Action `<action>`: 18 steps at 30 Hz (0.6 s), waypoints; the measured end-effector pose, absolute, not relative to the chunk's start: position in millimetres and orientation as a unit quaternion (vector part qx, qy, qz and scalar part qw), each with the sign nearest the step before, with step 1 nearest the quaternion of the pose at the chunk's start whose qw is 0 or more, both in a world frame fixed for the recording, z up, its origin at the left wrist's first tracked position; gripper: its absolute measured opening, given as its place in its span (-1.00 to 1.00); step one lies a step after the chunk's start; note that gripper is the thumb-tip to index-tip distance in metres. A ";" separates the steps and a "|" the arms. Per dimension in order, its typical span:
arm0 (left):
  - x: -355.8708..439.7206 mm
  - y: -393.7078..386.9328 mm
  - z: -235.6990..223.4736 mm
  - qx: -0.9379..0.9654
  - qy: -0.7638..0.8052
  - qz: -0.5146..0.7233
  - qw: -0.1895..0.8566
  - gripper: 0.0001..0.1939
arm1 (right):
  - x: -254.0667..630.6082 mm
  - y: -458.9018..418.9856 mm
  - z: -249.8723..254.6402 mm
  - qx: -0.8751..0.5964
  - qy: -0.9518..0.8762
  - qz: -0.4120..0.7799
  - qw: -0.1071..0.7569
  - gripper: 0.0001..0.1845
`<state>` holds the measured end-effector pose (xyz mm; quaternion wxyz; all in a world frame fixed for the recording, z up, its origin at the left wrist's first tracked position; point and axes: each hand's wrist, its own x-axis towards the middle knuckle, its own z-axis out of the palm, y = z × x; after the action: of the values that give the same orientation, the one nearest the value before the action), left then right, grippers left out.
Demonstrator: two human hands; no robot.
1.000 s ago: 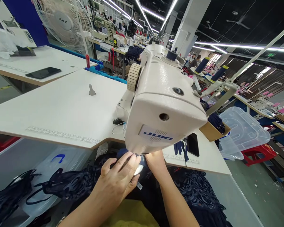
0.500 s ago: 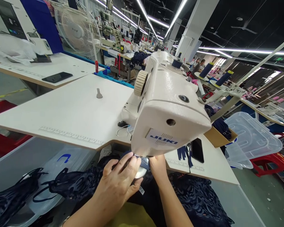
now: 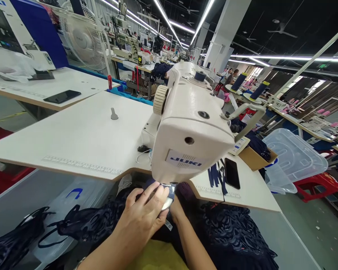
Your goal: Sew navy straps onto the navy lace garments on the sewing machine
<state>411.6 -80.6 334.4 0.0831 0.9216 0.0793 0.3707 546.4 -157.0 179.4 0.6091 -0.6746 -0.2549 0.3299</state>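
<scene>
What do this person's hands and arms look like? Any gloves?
No gloves: the left hand and right hand are bare. No sleeve shows on the left forearm or right forearm. A thin band, maybe a bracelet, shows near the bottom edge.

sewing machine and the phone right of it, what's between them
In the head view, navy strips lie on the table between the sewing machine and the phone.

Bare forearms show, with olive-yellow clothing and a thin left-arm band.
</scene>
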 end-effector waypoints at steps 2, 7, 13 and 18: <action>413.3 -81.3 335.2 0.924 0.083 0.362 0.091 -0.70 | 535.0 -157.3 176.3 -0.640 -0.284 0.388 0.599 -0.61; 413.4 -78.9 333.9 0.907 0.072 0.401 0.104 -0.73 | 513.5 -162.7 171.6 -0.598 -0.327 0.461 0.568 -0.67; 384.7 -60.7 317.3 0.897 -0.054 0.427 0.100 -0.66 | 540.7 -201.5 164.3 -0.609 -0.279 0.477 0.569 -0.53; 372.6 -48.8 322.4 0.895 -0.083 0.439 0.015 -0.72 | 582.0 -251.7 181.8 -0.641 -0.229 0.435 0.590 -0.49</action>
<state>372.6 -48.8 322.4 0.0152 0.8947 -0.0831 0.4386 582.0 -251.7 181.8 0.5901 -0.6408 -0.2286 0.4346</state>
